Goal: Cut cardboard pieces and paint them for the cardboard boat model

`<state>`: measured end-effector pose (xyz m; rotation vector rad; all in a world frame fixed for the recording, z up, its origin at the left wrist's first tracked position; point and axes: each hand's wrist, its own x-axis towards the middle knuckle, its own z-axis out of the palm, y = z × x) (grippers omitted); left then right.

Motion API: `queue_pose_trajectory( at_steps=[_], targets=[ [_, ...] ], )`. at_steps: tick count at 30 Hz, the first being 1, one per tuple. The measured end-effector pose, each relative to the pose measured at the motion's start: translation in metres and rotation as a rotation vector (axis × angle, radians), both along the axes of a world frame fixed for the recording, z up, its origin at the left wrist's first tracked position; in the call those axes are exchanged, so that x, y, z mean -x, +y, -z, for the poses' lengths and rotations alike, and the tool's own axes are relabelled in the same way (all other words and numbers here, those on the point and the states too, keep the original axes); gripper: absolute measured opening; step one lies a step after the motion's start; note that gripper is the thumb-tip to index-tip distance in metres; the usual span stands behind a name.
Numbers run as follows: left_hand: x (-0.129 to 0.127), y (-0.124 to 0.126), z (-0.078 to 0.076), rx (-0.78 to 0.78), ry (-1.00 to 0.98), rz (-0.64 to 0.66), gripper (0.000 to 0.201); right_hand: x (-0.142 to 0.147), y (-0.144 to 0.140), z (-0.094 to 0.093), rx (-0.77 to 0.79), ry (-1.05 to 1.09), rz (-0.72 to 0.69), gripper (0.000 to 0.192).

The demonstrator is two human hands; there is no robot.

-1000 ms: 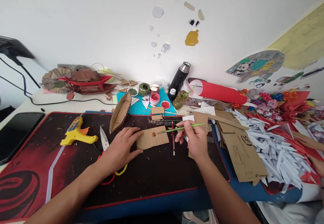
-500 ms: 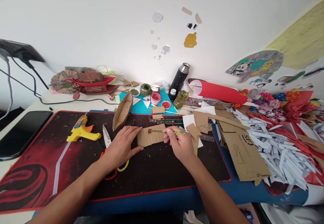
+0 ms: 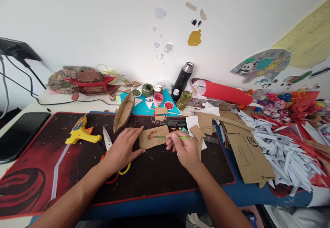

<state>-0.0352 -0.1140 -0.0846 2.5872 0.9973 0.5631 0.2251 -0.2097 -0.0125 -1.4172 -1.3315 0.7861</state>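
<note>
My R hand point(image 3: 184, 149) gripped brush point(image 3: 171, 137), shaft pointing frame-left onto cardboard point(image 3: 154, 136), L hand point(image 3: 123, 149) flat on its left edge.

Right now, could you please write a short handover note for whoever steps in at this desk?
Left hand: flat on the mat, fingers pinning the small brown cardboard rectangle.
Right hand: holds the thin green paintbrush, tip on the cardboard.
Done: a few reddish-brown strokes near the card's left end.
Left: most of the card is bare.
Open red paint pots stand behind; yellow glue gun lies to the left.
</note>
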Motion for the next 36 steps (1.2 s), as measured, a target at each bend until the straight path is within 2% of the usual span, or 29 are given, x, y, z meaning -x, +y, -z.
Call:
queue_pose_trajectory(
  at_steps=[4,9,13,16,23,31,36],
  targets=[
    [0.001,0.000,0.000,-0.009,0.010,0.006,0.080,0.004,0.001,0.004,0.003,-0.099,-0.052,0.046],
    [0.001,-0.001,0.000,0.003,0.000,-0.001,0.080,-0.020,-0.004,0.003,0.003,-0.108,0.086,0.047],
    [0.001,0.000,0.000,0.006,0.001,0.005,0.082,-0.032,-0.008,0.003,0.016,-0.012,0.144,0.048],
    [0.001,0.000,0.000,0.012,-0.002,0.002,0.082,-0.028,-0.005,0.004,0.004,0.018,0.133,0.046],
    [0.001,-0.001,0.000,-0.010,-0.001,0.002,0.082,-0.017,0.006,0.005,-0.008,-0.127,0.094,0.045],
    [0.001,-0.002,0.000,0.009,-0.021,0.005,0.082,-0.029,-0.011,-0.002,0.070,0.005,0.066,0.051],
    [0.001,-0.002,0.000,0.020,-0.015,0.004,0.082,-0.026,0.001,-0.001,0.034,-0.017,0.084,0.051]
  ],
)
